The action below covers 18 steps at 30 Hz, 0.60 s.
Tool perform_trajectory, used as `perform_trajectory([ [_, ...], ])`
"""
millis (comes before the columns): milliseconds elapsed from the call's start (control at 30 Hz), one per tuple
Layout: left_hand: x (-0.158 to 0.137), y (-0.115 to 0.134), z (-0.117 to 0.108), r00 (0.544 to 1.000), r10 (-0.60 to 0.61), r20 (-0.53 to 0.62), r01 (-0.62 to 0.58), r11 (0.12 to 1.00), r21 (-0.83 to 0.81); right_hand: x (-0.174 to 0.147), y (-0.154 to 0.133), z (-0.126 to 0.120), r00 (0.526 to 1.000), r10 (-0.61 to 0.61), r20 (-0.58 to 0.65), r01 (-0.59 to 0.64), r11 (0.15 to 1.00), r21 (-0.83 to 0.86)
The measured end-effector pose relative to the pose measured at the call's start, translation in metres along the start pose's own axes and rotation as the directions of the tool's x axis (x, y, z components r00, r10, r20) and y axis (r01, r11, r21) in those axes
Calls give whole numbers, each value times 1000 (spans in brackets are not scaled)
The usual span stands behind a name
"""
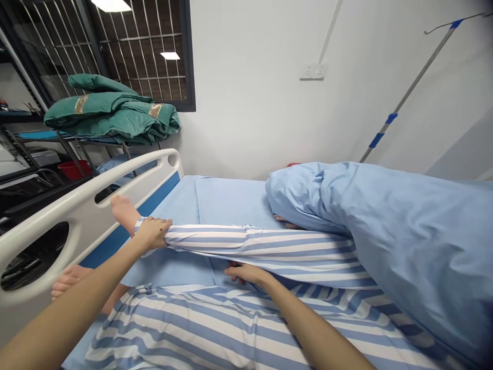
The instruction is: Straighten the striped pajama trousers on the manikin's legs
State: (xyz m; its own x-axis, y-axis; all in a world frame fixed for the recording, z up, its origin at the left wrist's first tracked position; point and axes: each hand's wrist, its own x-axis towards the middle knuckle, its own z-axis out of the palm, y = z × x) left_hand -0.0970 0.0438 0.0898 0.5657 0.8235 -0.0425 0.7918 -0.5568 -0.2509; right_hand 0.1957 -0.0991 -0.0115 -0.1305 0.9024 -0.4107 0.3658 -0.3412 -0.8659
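A person lies on the bed in blue-and-white striped trousers, with the far leg (pixel 215 239) stretched straight and the near leg (pixel 200 318) beside it. Just above the far bare foot (pixel 125 213), my left hand (pixel 154 232) is closed over the trouser cuff and lower leg. My right hand (pixel 242 272) is low between the two legs, against the underside of the far leg near the knee. Its fingers are loosely bent and apart, with nothing visible in them. The near foot (pixel 73 280) is partly hidden behind my left forearm.
A white bed end board (pixel 127 169) with handle openings stands close beyond the feet. A blue quilt (pixel 385 221) covers the person's upper part on the right, with fingertips (pixel 285 222) showing under its edge. Green folded bedding (pixel 115 110) lies by the barred window. A drip pole (pixel 408 85) rises at right.
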Motion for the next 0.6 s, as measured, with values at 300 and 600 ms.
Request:
perform_trajectory([
  [300,3,-1,40,999,27,45,-27,1000,0,4,5,-2,997,52,48,-44,988,-149],
  [600,2,2,75,997,-16,79,19,999,-35,-4,2,-5,996,0,87,28,949,-314],
])
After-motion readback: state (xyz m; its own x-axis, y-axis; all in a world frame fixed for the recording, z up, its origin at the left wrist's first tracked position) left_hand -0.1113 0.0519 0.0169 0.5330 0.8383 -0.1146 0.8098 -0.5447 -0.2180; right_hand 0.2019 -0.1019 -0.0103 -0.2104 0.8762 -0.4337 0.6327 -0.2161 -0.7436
